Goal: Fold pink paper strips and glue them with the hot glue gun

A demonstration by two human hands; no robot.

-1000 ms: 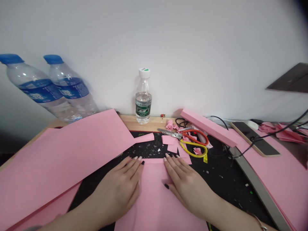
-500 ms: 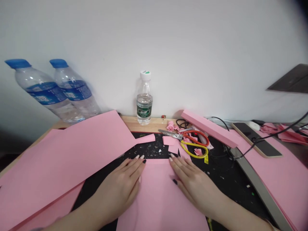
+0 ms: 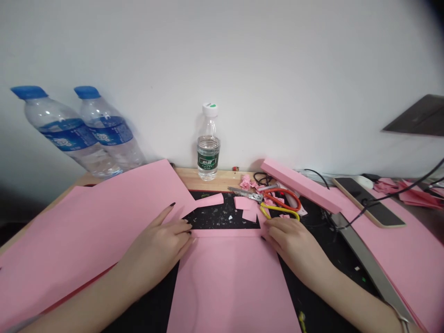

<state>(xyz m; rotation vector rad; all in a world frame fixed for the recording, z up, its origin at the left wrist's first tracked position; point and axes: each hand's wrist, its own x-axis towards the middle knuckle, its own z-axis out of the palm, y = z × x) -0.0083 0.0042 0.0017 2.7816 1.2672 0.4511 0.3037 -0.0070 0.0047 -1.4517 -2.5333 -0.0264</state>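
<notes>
A pink sheet of paper [image 3: 236,286] lies lengthwise before me on a black mat, with a narrow crease line across its far end. At the far left corner, my left hand [image 3: 157,247] pinches the edge, one finger stretched out over a larger pink sheet [image 3: 104,217]. The far right corner is between the closed fingers of my right hand [image 3: 294,243], beside the scissors. Those scissors [image 3: 274,201] have one red and one yellow handle and lie with blades apart. Small pink paper pieces [image 3: 244,203] are just beyond the sheet.
A small water bottle [image 3: 208,143] stands by the wall. Two large blue-capped bottles [image 3: 104,129] lean at the left. Toward the right are a long folded pink paper bar [image 3: 301,185], a phone [image 3: 369,202], dark cables and more pink paper [image 3: 412,249].
Both hands have gone from lying flat on the sheet to gripping its far corners, moving outward. The narrow band at the far end now shows along its whole width.
</notes>
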